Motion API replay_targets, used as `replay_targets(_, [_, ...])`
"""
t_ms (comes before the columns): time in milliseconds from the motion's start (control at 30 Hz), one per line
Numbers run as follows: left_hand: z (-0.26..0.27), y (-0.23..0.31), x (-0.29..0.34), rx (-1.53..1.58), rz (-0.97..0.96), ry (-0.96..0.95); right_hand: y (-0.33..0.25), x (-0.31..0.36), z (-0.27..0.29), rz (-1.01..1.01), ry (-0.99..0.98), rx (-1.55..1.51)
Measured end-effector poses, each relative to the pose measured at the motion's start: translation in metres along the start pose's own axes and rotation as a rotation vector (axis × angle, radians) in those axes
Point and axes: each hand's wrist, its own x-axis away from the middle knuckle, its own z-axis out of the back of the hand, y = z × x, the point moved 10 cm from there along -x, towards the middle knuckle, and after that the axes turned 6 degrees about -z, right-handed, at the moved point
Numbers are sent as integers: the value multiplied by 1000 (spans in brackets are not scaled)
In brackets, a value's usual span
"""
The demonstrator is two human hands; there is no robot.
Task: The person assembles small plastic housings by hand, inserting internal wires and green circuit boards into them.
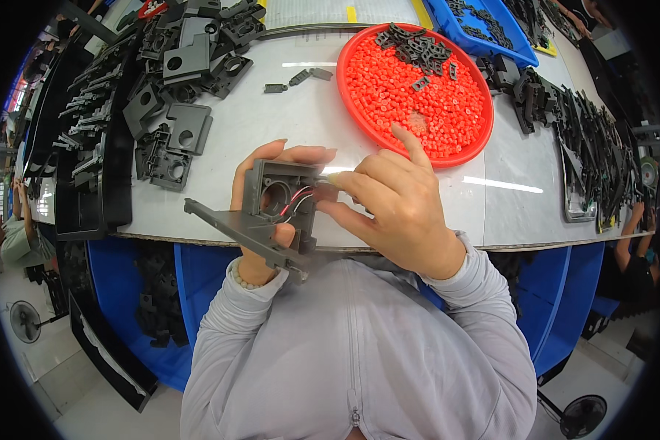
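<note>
Grey housing (pixel 286 176) (1), frame centre: left hand (pixel 242 176) clamped on it; right hand (pixel 403 205), grip indeterminable. Red tray (pixel 458 159) (1), upper right.

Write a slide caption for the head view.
Left hand holds a dark housing with wires inside; right hand at its edge, red tray of small red parts beyond.

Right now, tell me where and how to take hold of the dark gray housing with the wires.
Likely best by the outer walls of the dark gray housing, from the left, as the left hand does: its cavity lies open to view, and a grip inside could snag the red and white wires.
</note>
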Motion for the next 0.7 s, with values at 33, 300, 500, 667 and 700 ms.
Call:
replay_targets(33, [0, -1, 1, -9, -14, 0, -1, 1, 0, 8, 6, 24])
replay_targets(300, [-6, -2, 6, -47, -17, -40, 10, 7, -9, -2, -17, -70])
replay_targets(500, [-1, -10, 4, -29, -2, -40, 18, 10, -18, -19, -46, -110])
replay_targets(667, [2, -15, 0, 45, 85, -39, 36, 8, -26, -116, -195, -359])
replay_targets(700, [3, -13, -2, 45, 82, -38, 39, 8, -24, -113, -196, -358])
